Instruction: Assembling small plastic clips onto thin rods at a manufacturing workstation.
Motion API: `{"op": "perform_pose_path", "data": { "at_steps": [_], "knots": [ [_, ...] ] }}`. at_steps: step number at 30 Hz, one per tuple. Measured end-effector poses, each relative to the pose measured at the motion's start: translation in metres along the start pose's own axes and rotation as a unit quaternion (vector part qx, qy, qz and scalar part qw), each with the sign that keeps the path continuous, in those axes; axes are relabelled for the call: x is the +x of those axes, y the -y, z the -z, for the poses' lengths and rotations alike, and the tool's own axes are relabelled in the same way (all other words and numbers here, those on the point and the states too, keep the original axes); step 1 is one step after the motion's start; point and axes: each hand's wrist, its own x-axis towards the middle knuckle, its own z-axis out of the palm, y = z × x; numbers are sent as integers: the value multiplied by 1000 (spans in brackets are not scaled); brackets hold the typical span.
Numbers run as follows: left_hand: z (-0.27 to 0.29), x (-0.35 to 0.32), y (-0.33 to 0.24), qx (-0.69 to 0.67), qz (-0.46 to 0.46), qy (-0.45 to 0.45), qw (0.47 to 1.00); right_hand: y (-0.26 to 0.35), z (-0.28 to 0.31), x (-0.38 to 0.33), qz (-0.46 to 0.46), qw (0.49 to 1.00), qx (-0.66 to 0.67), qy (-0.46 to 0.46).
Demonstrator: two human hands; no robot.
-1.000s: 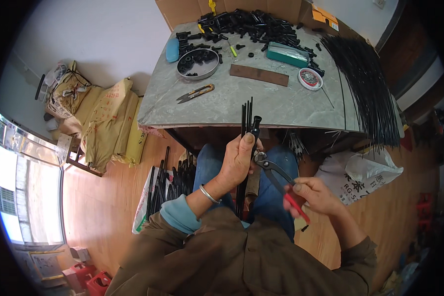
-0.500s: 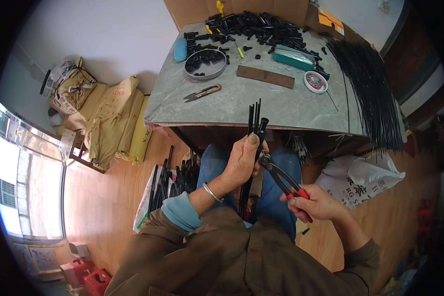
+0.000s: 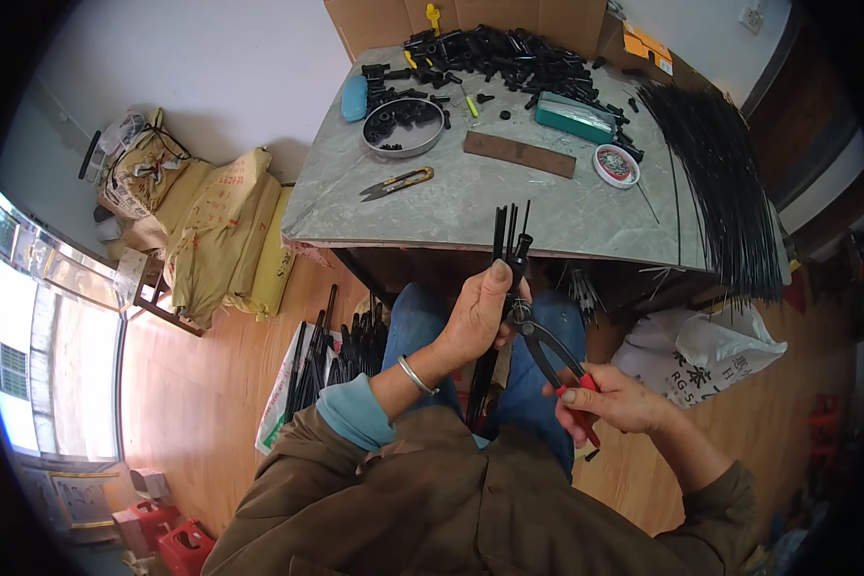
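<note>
My left hand (image 3: 478,312) is closed around a bundle of slim black rods (image 3: 500,232), held upright above my lap in front of the table edge. Beside these rods, in the same grip, stands a black tubular fitting (image 3: 521,252) with a thin rod rising from its top. My right hand (image 3: 616,398) grips the red handles of dark pincers (image 3: 545,350). The pincers' jaws are right by my left fingers, at the lower part of the fitting; what lies between them is too small to make out. The handles are spread apart.
On the grey table (image 3: 432,206) are thread snips (image 3: 397,183), a round tin of black parts (image 3: 402,146), a brown bar (image 3: 518,154), a small white tub (image 3: 616,166), piled black fittings (image 3: 509,58) and long black rods (image 3: 710,173). More black tubes (image 3: 355,346) stand beside my left knee.
A thin rod now shows above the top of the black fitting, where none showed before. The pincers' handles have spread wider. Both hands have shifted only slightly.
</note>
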Motion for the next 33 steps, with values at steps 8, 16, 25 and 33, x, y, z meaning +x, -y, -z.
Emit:
{"op": "perform_pose_path", "data": {
  "at_steps": [8,16,25,33],
  "knots": [
    [-1,-1,0,33,-26,-28,999,0,-22,5,-70,995,56,-35],
    [0,4,1,-45,1,31,998,26,18,-17,-102,994,24,12],
    [-9,2,1,8,-1,0,1000,48,0,-22,-127,968,-194,-96],
    [-14,3,0,17,1,-15,1000,70,-8,-25,-69,853,-494,-156]
  ]
}}
